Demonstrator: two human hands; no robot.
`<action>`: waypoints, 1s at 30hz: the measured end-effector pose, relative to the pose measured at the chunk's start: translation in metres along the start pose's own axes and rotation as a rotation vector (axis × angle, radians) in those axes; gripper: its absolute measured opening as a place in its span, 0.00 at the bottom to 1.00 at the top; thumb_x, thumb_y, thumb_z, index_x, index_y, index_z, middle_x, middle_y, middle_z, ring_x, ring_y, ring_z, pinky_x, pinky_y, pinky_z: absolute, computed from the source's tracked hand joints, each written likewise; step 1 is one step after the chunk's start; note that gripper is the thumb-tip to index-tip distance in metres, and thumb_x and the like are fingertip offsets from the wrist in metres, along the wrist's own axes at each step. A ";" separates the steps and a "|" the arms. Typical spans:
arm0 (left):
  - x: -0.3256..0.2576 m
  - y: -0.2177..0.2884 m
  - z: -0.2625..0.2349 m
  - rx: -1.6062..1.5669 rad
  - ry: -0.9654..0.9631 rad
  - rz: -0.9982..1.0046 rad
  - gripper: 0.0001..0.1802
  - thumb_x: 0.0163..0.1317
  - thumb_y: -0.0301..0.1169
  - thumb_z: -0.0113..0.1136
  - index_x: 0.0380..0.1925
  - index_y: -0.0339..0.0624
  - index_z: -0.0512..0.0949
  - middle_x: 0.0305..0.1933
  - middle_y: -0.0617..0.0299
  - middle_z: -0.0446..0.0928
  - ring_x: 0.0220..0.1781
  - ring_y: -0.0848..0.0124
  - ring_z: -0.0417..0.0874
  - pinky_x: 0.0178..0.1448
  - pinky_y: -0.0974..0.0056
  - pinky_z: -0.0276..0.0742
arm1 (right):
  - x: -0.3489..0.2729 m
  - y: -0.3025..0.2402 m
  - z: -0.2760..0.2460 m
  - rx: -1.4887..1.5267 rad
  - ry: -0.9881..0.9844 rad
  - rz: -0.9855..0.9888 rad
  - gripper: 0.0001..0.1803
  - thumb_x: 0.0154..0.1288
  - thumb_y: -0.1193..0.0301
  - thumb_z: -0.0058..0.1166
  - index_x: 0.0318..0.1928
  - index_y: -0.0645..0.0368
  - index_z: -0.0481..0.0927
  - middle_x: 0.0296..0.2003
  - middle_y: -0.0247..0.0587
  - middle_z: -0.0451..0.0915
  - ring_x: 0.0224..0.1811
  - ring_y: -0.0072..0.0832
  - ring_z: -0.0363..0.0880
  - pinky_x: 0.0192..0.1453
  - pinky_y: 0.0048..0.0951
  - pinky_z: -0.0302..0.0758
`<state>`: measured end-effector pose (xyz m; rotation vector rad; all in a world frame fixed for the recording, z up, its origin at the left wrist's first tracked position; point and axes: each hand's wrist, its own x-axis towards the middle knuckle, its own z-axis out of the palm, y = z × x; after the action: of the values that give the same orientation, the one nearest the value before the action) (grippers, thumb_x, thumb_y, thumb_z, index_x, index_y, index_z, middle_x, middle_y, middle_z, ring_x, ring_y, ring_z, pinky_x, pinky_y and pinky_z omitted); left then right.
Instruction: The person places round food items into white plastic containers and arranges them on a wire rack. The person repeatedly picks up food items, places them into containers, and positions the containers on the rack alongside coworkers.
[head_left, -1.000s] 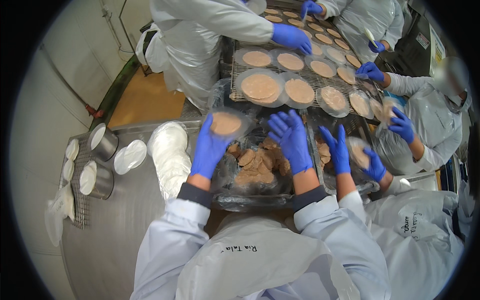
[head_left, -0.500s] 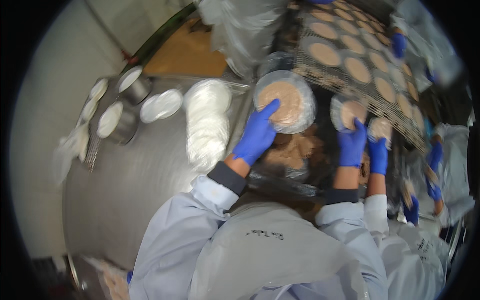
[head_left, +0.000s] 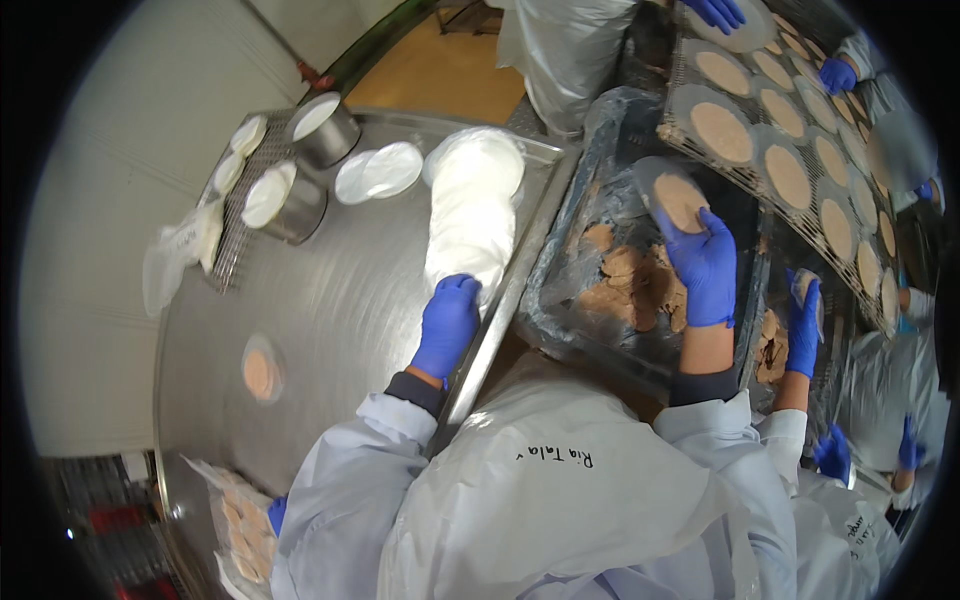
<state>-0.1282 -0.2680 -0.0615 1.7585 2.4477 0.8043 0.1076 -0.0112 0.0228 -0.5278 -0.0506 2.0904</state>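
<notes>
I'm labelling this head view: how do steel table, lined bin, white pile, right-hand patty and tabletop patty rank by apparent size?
Steel table
Lined bin
White pile
Right-hand patty, tabletop patty: nearness makes order unsure

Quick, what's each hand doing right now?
Left hand: fingers curled at the near end of the white sheet stack; whether it grips any can't be told.
Right hand: closed, holding a film-backed tan disc.

Pale wall (head_left: 110, 250), thin pipe (head_left: 268, 28) along it, dark green edging (head_left: 372, 48), ochre floor (head_left: 430, 68), steel table (head_left: 340, 320)
</notes>
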 end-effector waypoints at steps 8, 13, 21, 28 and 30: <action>0.139 0.112 -0.004 -1.576 -0.099 -0.457 0.10 0.61 0.28 0.48 0.42 0.40 0.71 0.41 0.62 0.74 0.41 0.74 0.75 0.44 0.70 0.73 | -0.036 -0.048 0.001 -0.028 -0.229 -0.278 0.28 0.61 0.59 0.45 0.58 0.60 0.61 0.57 0.51 0.63 0.60 0.44 0.62 0.61 0.47 0.62; 0.213 0.190 0.086 -1.518 -0.255 0.127 0.16 0.61 0.30 0.49 0.48 0.36 0.69 0.52 0.53 0.71 0.54 0.64 0.72 0.54 0.63 0.71 | -0.015 -0.088 0.018 0.057 -0.074 -0.319 0.24 0.64 0.67 0.39 0.59 0.62 0.57 0.59 0.51 0.60 0.61 0.45 0.60 0.63 0.53 0.57; 0.178 0.209 0.000 -2.615 -0.748 -0.403 0.25 0.61 0.30 0.50 0.58 0.37 0.59 0.59 0.50 0.65 0.59 0.55 0.67 0.62 0.52 0.65 | -0.051 -0.081 -0.049 0.073 0.171 -0.332 0.23 0.63 0.73 0.38 0.59 0.63 0.59 0.59 0.51 0.61 0.61 0.46 0.61 0.63 0.54 0.58; 0.167 0.159 -0.025 -2.212 -0.279 -0.533 0.25 0.62 0.30 0.48 0.58 0.36 0.58 0.61 0.48 0.61 0.62 0.53 0.63 0.64 0.48 0.61 | -0.079 -0.106 0.092 -0.228 -0.332 -0.813 0.22 0.62 0.75 0.43 0.57 0.66 0.60 0.57 0.50 0.63 0.59 0.44 0.64 0.61 0.50 0.63; 0.163 0.144 -0.009 -2.244 -0.268 -0.564 0.25 0.63 0.32 0.48 0.58 0.36 0.58 0.61 0.48 0.61 0.62 0.53 0.62 0.64 0.46 0.60 | -0.042 -0.121 0.087 -0.288 -0.257 -0.821 0.21 0.63 0.74 0.42 0.56 0.67 0.60 0.55 0.49 0.66 0.57 0.43 0.66 0.61 0.48 0.64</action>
<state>-0.0639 -0.0932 0.0503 0.1494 0.4695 1.6724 0.1894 0.0359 0.1453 -0.3204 -0.6199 1.3296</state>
